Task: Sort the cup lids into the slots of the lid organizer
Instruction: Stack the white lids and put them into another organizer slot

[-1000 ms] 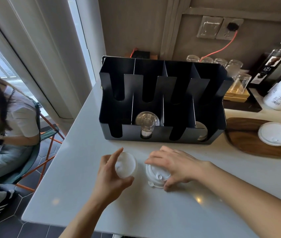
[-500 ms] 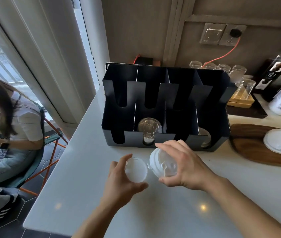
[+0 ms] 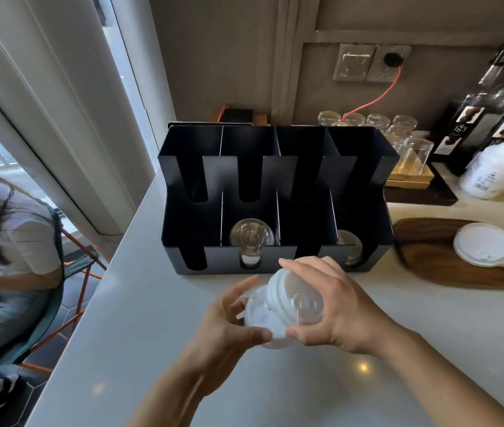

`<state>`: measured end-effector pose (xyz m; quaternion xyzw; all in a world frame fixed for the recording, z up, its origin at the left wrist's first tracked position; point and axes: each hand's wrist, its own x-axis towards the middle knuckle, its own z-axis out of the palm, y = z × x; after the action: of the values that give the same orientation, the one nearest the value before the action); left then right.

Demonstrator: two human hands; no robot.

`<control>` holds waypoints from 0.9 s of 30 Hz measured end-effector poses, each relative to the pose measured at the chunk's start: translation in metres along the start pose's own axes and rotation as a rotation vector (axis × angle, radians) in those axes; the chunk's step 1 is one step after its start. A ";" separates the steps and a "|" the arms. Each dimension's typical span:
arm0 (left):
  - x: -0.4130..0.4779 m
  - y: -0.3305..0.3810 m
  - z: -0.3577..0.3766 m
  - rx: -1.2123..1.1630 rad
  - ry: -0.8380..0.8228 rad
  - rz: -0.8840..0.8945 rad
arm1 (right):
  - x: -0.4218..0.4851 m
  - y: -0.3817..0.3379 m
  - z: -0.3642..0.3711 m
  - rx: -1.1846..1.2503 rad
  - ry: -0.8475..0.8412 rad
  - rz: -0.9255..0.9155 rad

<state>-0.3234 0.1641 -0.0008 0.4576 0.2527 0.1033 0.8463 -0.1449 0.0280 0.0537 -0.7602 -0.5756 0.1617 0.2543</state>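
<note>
Two hands (image 3: 346, 315), two white lids (image 3: 294, 303), four-slot organizer (image 3: 275, 192)

Left hand (image 3: 226, 322) and right hand (image 3: 340, 312) raised together, fingers (image 3: 298, 266) curled, thumbs nearly touching

- A café or drinks bar — the black lid organizer (image 3: 275, 198) stands on a pale counter (image 3: 140, 303).
- Syrup bottles (image 3: 472, 124) and upturned glasses (image 3: 398, 134) line the back wall.
- White cup lids (image 3: 482, 244) stacked on a wooden board (image 3: 429, 251).
- A seated person (image 3: 7, 235) beside the window — customer seating.
</note>
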 end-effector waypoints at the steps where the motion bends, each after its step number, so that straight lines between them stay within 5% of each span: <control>1: 0.000 0.000 0.002 -0.047 0.004 0.008 | -0.002 0.000 -0.001 -0.028 0.000 -0.007; 9: 0.013 -0.008 0.037 0.093 0.260 0.145 | -0.011 0.004 -0.008 0.035 0.177 0.177; 13: 0.012 -0.008 0.055 0.099 0.165 0.208 | -0.013 0.001 0.007 0.087 0.298 0.309; 20: 0.010 -0.006 0.072 -0.385 -0.041 0.089 | -0.020 -0.004 0.027 0.075 0.373 0.372; 27: 0.013 -0.003 0.070 -0.279 0.069 0.048 | -0.021 0.000 0.019 0.088 0.260 0.332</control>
<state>-0.2765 0.1171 0.0241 0.3376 0.2538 0.1730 0.8898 -0.1610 0.0120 0.0369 -0.8473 -0.3971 0.1272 0.3291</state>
